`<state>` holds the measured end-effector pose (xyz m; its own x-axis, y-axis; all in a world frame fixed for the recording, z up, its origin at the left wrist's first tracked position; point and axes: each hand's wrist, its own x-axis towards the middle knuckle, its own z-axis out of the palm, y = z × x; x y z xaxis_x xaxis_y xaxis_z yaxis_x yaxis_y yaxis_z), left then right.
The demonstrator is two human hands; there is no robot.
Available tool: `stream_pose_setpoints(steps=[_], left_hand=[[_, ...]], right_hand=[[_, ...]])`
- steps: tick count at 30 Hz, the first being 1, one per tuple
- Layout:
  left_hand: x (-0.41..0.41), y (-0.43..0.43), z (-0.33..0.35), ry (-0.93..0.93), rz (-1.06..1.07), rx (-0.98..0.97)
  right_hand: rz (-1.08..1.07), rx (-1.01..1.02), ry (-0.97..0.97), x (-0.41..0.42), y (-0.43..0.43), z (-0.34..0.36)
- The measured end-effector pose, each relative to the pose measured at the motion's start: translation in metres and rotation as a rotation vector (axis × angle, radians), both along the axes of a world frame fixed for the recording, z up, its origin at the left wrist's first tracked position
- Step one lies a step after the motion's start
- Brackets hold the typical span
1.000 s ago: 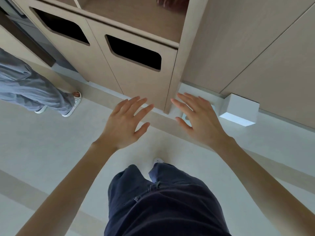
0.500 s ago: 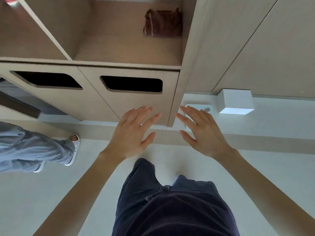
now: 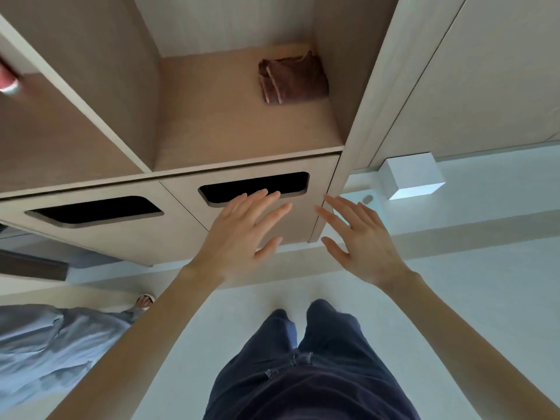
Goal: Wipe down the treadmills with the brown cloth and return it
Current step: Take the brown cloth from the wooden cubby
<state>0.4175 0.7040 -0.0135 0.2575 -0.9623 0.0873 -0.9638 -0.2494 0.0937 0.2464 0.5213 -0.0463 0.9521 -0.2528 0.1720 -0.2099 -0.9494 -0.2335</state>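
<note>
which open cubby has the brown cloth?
The right cubby: the brown cloth lies folded in its back right corner. The left cubby shows only a red item at the frame edge.

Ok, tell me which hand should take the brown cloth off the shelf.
Left, narrowly. Both are open and empty, but the left hand lies straight below the brown cloth on the shelf, while the right hand is in front of the cabinet's side post.

A single wide-angle view is given — worn on the head, aimed forward and steeply down. The left hand (image 3: 239, 237) and right hand (image 3: 363, 241) are seen close, the wooden cabinet (image 3: 127, 234) just beyond, the floor (image 3: 454, 283) below.
</note>
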Motion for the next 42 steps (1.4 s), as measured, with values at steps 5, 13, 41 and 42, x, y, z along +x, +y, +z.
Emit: stream_pose_setpoints(steps=[5, 13, 41, 42], left_hand=[[0.027, -0.01, -0.005, 0.013, 0.014, -0.017], [0.071, -0.05, -0.026, 0.006, 0.076, 0.004], [0.181, -0.109, -0.104, -0.011, 0.196, 0.07], [0.184, -0.106, -0.104, -0.013, 0.195, 0.064]], right_hand=[[0.027, -0.051, -0.025, 0.032, -0.013, 0.004], [0.09, 0.02, -0.014, 0.101, -0.056, -0.004], [-0.154, -0.017, 0.257, 0.281, -0.186, -0.057], [-0.152, -0.031, 0.252, 0.278, -0.183, -0.057]])
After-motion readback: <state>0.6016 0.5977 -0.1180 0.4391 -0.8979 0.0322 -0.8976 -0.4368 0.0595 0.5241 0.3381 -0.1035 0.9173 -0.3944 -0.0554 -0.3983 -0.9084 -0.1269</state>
